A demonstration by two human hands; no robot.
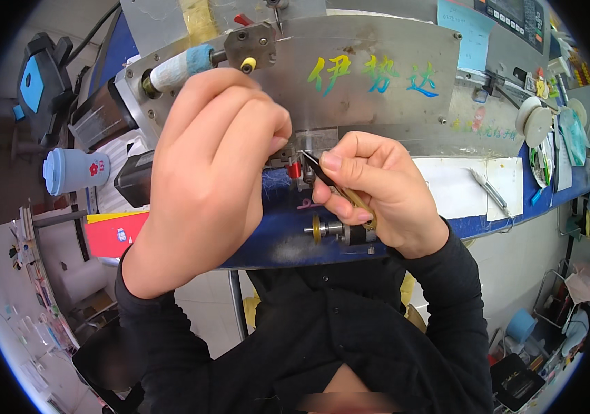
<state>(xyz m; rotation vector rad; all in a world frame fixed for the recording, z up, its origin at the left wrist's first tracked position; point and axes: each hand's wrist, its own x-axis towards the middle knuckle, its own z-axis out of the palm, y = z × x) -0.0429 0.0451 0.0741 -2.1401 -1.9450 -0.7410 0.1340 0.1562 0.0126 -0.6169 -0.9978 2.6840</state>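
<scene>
My right hand (391, 190) grips a slim pair of tweezers (315, 166), dark at the tip and brass-coloured further back. Their point angles up and left to a small metal fixture at the machine's lower edge. A little red cylinder (293, 170) sits there, between my two hands. My left hand (205, 169) is raised on the left, fingers curled inward and fingertips close to the fixture; whatever they pinch is hidden. Below the tweezers, a small motor (358, 235) with a brass-coloured wheel (316, 228) lies along the blue table edge.
Behind my hands stands a broad metal machine panel (371, 114). A wrapped shaft (181, 67) ends in a metal block (250, 45) above my left hand. Left are a blue cup (77, 172) and red folder (112, 237); right, white paper (447, 196), a pen-like tool (489, 191) and spools (538, 127).
</scene>
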